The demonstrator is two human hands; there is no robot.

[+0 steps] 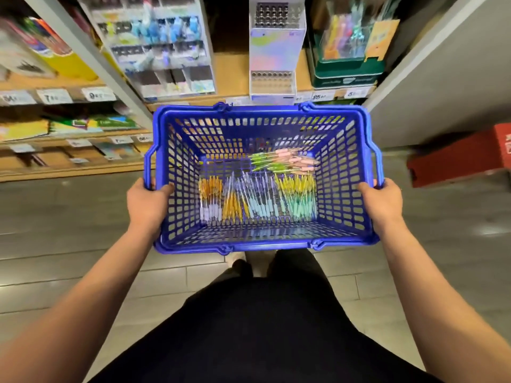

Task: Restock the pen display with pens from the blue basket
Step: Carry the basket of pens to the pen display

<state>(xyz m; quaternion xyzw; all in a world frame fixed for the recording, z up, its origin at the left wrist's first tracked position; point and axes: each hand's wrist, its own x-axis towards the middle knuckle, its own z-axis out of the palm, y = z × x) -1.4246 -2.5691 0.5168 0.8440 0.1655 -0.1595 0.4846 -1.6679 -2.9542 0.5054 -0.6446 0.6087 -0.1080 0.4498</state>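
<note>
- Blue plastic fills the middle: the basket is held out level and off the floor, one long side towards the person.
- Left hand grips the basket's left rim, thumb hooked over the edge to the inside, fingers curled under the outside.
- Right hand grips the right rim, wrapped over the edge; its fingertips are hidden.
- Both handles hang folded down outside the basket's short sides.
- Pens lie on the basket's floor in loose bunches running front to back: orange and lilac at the left, clear and pale blue in the middle, yellow and mint at the right.
- Pink-green bunch lies crosswise beyond them, near the basket's far right corner.
- Display, white and iridescent with rows of round holes, stands on a wooden shelf just beyond the basket's far rim; too blurred to tell what the holes hold.
- Clear organiser stands beyond the basket to the left, a green box of pens beyond it to the right.
- Price tags line the shelf edge just past the far rim.
- Red box sits on the floor right of the basket.
- Grey tiles spread beneath the basket.
</note>
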